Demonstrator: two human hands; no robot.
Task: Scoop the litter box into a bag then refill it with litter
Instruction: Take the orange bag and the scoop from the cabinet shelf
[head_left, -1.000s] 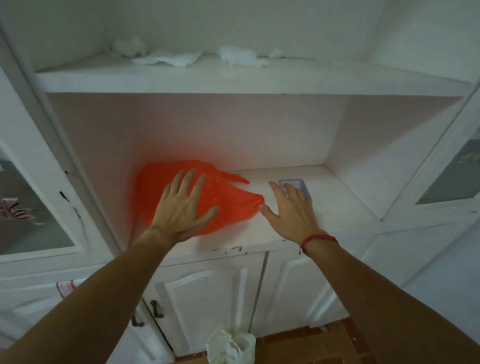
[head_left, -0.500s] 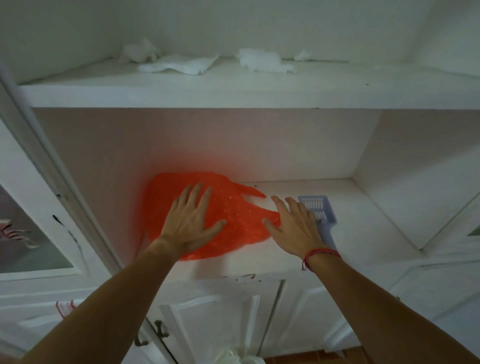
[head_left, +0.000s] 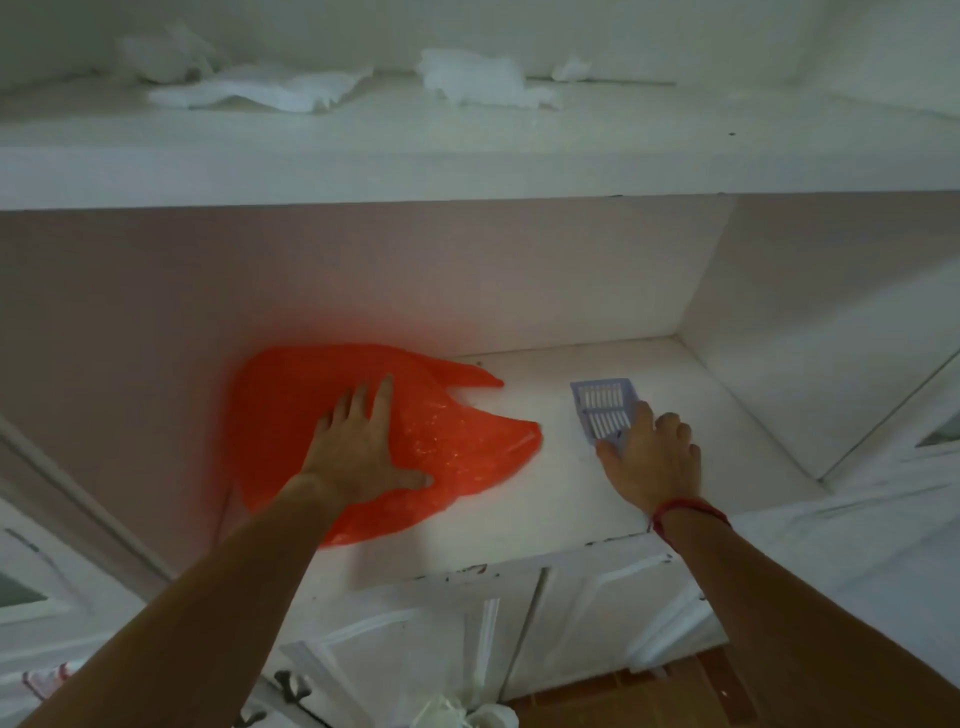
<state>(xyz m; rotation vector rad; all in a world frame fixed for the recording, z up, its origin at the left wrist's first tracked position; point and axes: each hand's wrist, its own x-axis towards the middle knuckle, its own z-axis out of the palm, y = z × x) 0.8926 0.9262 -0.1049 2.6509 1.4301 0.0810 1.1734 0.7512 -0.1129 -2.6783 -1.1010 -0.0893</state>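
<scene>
An orange plastic bag (head_left: 457, 441) lies flat on the white cabinet shelf (head_left: 561, 514), at its left side against the back wall. My left hand (head_left: 358, 447) presses on the bag with straight, spread fingers. To the right lies a pale blue slotted litter scoop (head_left: 602, 402), its head pointing to the back. My right hand (head_left: 654, 457) covers the scoop's handle, fingers curled over it and the thumb on its left side. The handle is hidden under the hand. No litter box is in view.
An upper shelf (head_left: 467, 166) overhangs the niche and carries crumpled white bags (head_left: 260, 93). Niche walls close in at left and right. Cabinet doors (head_left: 415, 649) are below, with a white bag (head_left: 467, 714) on the tiled floor.
My right hand moved right from the bag's edge onto the scoop's handle and its fingers curled. The left hand stayed flat on the orange bag. The view drew closer to the shelf.
</scene>
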